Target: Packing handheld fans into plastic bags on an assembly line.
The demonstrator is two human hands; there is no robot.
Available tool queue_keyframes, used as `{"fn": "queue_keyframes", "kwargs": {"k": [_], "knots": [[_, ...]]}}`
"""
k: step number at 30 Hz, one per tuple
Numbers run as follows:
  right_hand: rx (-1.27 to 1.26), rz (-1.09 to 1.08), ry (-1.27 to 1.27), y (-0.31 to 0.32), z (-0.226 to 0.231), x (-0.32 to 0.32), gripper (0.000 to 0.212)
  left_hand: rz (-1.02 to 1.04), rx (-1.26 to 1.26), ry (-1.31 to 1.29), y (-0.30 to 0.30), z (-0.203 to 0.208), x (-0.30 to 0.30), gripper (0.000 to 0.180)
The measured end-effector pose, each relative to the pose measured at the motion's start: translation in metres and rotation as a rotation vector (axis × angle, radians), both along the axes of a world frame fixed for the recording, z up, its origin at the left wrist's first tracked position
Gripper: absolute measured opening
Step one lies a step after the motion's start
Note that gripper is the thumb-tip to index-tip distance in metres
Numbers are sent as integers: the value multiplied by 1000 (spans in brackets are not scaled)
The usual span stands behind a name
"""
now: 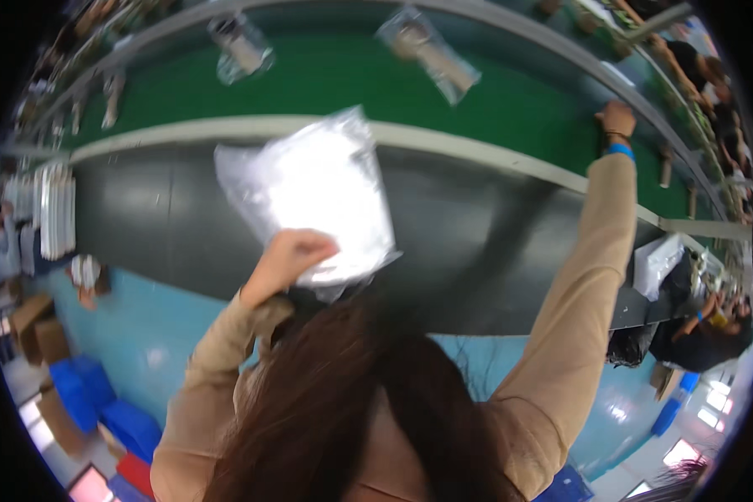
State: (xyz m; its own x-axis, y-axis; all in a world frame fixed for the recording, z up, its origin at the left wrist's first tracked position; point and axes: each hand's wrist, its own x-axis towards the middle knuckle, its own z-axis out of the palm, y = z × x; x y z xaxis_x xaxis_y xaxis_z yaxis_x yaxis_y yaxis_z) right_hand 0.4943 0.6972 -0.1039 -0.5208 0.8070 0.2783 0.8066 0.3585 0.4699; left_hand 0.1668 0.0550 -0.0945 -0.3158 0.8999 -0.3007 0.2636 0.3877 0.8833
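My left hand pinches the near edge of a clear plastic bag with something flat and bright white inside. The bag is tilted over the dark worktop, its far corner overlapping the pale rail. My right arm stretches far out to the right, with a blue band at its wrist. Over the green conveyor belt, my right hand has its fingers curled; whatever they grip, if anything, is hidden. Beyond the rail, a bagged beige-and-brown item lies on the belt, and another bagged item lies farther left.
The dark worktop runs along this side of the belt. White stacked pieces stand at its left end, and a white bag lies at its right end. Blue bins and cardboard boxes are on the floor at left. Co-workers are at the right.
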Motion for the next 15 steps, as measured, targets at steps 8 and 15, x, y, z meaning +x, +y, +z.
{"fn": "queue_keyframes", "kwargs": {"k": [8, 15], "knots": [[-94, 374, 56, -63, 71, -25, 46, 56, -17, -48, -2, -5, -8, 14], [-304, 303, 988, -229, 110, -13, 34, 13, 279, 321, 0, 25, 10, 13]]}}
